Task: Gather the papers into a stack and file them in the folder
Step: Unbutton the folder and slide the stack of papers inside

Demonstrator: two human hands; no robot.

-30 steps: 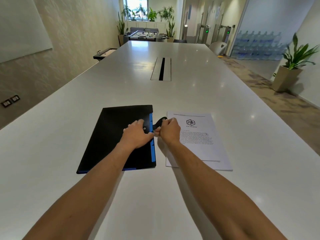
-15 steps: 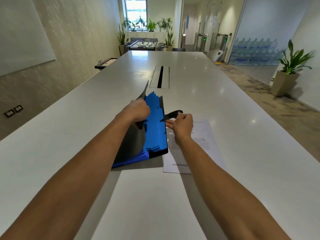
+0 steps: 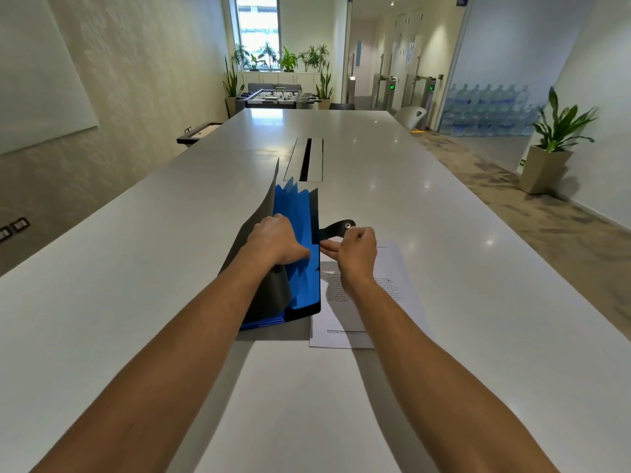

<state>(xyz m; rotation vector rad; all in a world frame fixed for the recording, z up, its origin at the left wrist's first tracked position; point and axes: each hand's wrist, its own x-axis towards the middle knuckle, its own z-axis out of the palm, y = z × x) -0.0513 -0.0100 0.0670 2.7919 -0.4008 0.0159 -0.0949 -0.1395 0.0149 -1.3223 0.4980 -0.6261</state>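
A black expanding folder (image 3: 307, 288) with blue pockets (image 3: 300, 213) lies on the white table (image 3: 444, 233), its front cover lifted upright. My left hand (image 3: 276, 240) grips that cover and holds it up. My right hand (image 3: 355, 254) pinches the folder's black snap strap (image 3: 336, 228) at the right edge. A stack of printed papers (image 3: 392, 288) lies flat just right of the folder, partly under my right forearm.
A cable slot (image 3: 309, 158) runs along the table's middle beyond the folder. A potted plant (image 3: 549, 148) stands on the floor at the right. Water bottles, turnstiles and a foosball table are far behind.
The folder was shut flat with the strap fastened; the strap came undone, my left hand raised the cover and the blue pockets now show. The papers have not moved.
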